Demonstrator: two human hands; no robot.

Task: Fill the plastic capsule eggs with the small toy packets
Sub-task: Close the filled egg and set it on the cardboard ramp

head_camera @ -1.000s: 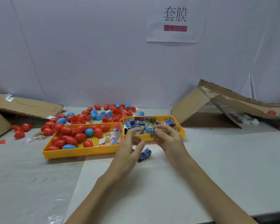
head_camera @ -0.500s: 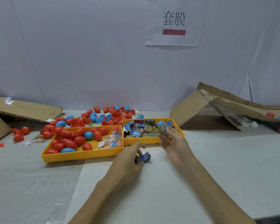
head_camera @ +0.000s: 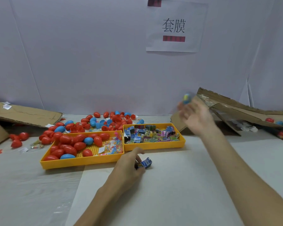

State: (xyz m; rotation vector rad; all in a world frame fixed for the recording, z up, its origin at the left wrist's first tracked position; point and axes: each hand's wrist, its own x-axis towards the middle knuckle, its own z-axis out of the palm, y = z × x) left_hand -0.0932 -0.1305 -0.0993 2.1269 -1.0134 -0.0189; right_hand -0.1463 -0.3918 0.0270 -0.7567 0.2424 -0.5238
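Blue egg, blurred, prob. airborne upper right; blue packet on table.

1. Left tray holds capsule eggs; right tray, touching it, holds toy packets.
2. Loose eggs lie behind both.
3. A single packet lies on the table before them.
4. Cardboard sheets flank them.

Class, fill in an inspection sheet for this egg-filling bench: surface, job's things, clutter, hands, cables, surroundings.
Surface: white table, sheet-covered.
Job's things: large yellow tray holds red and blue eggs; small yellow tray holds toy packets.
Clutter: loose eggs behind the trays; cardboard flaps at both sides.
Hands: left hand pinches a blue packet; right hand raised, blurred, blue egg at its fingertips, hold unclear.
Cables: nothing seen.
Surroundings: white wall with paper sign.
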